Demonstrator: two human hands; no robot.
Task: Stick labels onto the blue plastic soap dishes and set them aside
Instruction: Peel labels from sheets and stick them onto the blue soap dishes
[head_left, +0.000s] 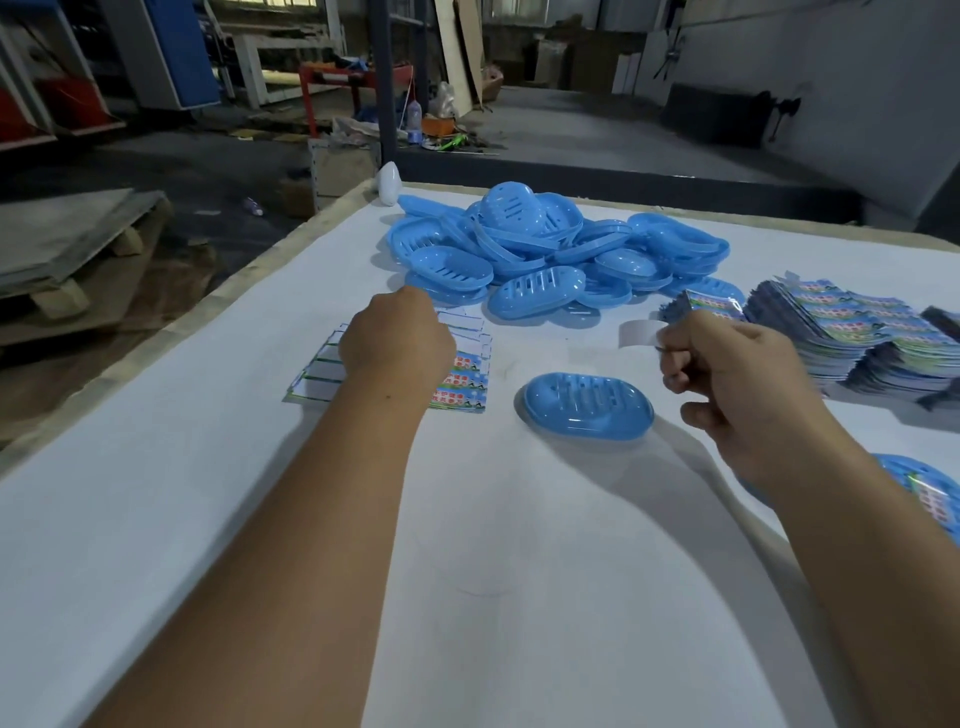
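Blue soap dish (584, 404) lies between hands: left (396, 343) curled on label sheet (462, 382), right (727, 371) pinching label (638, 332).

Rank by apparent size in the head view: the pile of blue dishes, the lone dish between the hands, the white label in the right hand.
1. Pile of blue dishes
2. Lone dish, though nearer the camera
3. White label, pinched in the right hand
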